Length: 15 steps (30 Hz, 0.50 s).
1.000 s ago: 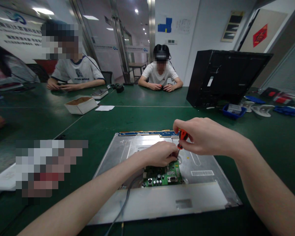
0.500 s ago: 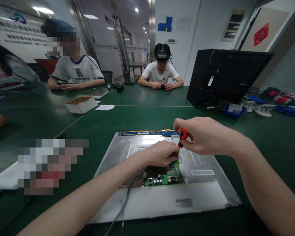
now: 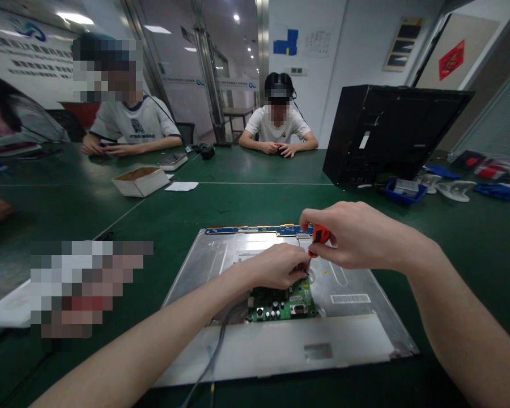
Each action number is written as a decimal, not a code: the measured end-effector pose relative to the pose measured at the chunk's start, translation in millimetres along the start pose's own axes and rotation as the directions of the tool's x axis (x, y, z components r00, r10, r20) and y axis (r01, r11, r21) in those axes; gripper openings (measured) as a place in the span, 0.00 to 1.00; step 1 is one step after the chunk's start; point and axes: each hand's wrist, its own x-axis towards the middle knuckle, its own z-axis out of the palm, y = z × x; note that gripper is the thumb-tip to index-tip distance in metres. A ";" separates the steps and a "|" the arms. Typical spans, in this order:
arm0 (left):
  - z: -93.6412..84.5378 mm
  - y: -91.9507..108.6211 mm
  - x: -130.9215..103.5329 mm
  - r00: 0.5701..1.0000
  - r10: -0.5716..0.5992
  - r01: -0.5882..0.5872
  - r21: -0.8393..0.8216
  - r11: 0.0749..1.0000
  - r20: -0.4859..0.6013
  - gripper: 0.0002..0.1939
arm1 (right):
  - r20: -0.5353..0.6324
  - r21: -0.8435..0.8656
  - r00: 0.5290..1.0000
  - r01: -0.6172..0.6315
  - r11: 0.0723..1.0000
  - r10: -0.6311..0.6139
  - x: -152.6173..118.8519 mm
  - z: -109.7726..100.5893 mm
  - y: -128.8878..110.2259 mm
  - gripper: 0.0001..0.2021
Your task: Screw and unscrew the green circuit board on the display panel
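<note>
My right hand [image 3: 351,235] grips the red and black handle of a screwdriver [image 3: 318,237]. The screwdriver tilts, and its thin shaft points down to a corner of a green circuit board [image 3: 283,306]. My left hand [image 3: 283,265] is closed at the screwdriver's tip, thumb and fingers pinched together; whatever lies between them is hidden. The board sits on the silver metal back of a flat display panel [image 3: 352,328], and my left hand covers its upper part. A narrow blue circuit strip [image 3: 255,230] runs along the panel's far edge.
A grey cable [image 3: 219,351] crosses the panel's left front. Behind it stand a white open box [image 3: 141,181], a black monitor housing [image 3: 391,136] and a blue tray [image 3: 406,191] with a metal part. Several people sit around the green table [image 3: 255,198].
The screwdriver handle has turned slightly and leans a little more to the right in my right hand. My left hand stays in place at the tip.
</note>
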 end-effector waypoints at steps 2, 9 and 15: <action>0.4 0.3 -0.4 1.000 -0.020 0.020 0.015 1.000 -0.004 0.02 | 0.014 -0.019 1.000 -0.017 1.000 0.017 0.9 0.0 -0.3 0.11; -1.9 1.3 0.4 1.000 0.004 -0.004 -0.008 1.000 0.008 0.02 | 0.017 -0.031 1.000 -0.011 0.999 0.011 1.7 1.0 0.3 0.09; -1.2 2.2 0.2 1.000 -0.014 0.014 0.027 1.000 -0.002 0.02 | 0.005 -0.020 1.000 0.001 1.000 -0.001 -0.4 1.0 -0.8 0.09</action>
